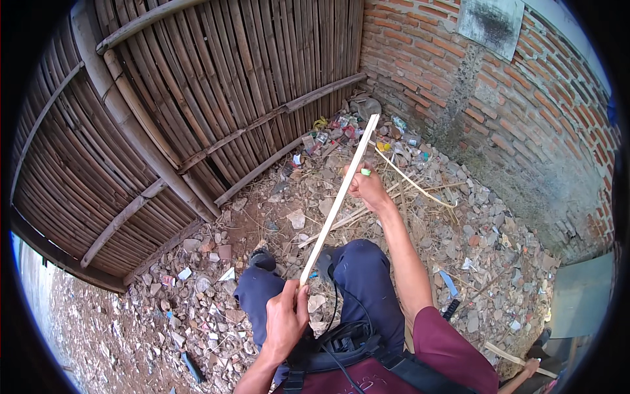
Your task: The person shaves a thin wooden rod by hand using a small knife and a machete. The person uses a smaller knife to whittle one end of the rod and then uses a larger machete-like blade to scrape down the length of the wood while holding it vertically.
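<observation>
A long pale strip of split bamboo [341, 190] slants up and away from me over my knees. My left hand [287, 318] is closed round its near end. Beside the strip's far half, my right hand [369, 189] makes a fist round a tool whose light green handle end [365, 172] pokes out; its blade is hidden. From near the strip's far end a thin curling bamboo shaving [420, 184] trails off to the right.
Stones and litter cover the ground [262, 217]. A bamboo wall [275, 59] stands at left, a brick wall [420, 59] at right. A black ridged handle [451, 308] lies by my right arm. At lower right, another person's hand [530, 366] holds a pale strip.
</observation>
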`<control>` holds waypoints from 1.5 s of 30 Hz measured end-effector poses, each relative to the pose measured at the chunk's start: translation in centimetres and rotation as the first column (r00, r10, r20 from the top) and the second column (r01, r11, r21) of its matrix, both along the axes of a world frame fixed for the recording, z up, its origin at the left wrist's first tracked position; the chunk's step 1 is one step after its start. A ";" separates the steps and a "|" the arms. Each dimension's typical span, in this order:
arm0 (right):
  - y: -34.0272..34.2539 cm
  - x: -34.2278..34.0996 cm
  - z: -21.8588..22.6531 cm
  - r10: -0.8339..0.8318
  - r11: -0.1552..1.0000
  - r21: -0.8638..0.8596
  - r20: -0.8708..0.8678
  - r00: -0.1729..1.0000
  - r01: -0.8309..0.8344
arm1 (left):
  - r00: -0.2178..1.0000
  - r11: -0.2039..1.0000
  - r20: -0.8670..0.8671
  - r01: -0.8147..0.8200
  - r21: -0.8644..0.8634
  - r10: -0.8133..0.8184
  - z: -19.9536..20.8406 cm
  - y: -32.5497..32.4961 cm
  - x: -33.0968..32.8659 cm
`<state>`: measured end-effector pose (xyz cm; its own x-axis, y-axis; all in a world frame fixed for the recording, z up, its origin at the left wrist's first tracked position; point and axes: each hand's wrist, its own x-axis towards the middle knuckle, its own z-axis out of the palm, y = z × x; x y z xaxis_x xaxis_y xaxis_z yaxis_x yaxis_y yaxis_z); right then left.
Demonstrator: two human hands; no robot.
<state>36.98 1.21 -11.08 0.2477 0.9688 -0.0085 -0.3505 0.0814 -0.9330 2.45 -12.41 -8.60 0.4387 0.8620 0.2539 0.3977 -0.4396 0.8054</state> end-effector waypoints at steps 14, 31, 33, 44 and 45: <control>0.7 3.6 0.4 -0.727 0.588 0.663 0.685 -0.057 0.464 | 0.998 0.998 0.010 0.056 -0.033 -0.056 -1.2 -1.5 1.1; 3.2 16.5 -7.7 -0.366 0.447 0.036 0.919 0.146 0.894 | 0.983 0.992 -0.174 -0.075 -0.100 0.057 -0.8 -3.3 -5.9; 2.3 16.2 -9.2 -0.343 0.463 0.177 0.939 -0.009 0.869 | 0.956 0.949 -0.184 -0.262 -0.175 0.230 -2.5 -1.9 -9.4; -31.5 26.9 -45.4 0.374 0.146 -0.925 0.380 0.846 0.351 | 0.970 0.982 -0.182 -0.177 -0.067 0.163 -2.1 3.5 -9.1; -31.3 22.1 -49.7 0.404 0.118 -0.958 0.286 0.869 0.261 | 0.939 0.975 -0.274 -0.221 -0.023 0.207 -0.4 2.8 -8.9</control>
<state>59.10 -30.04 -60.76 0.4714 0.2068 -0.8573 0.1097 -0.9783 -0.1756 -6.47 -9.63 -9.02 0.2879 0.9520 0.1041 0.6818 -0.2800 0.6758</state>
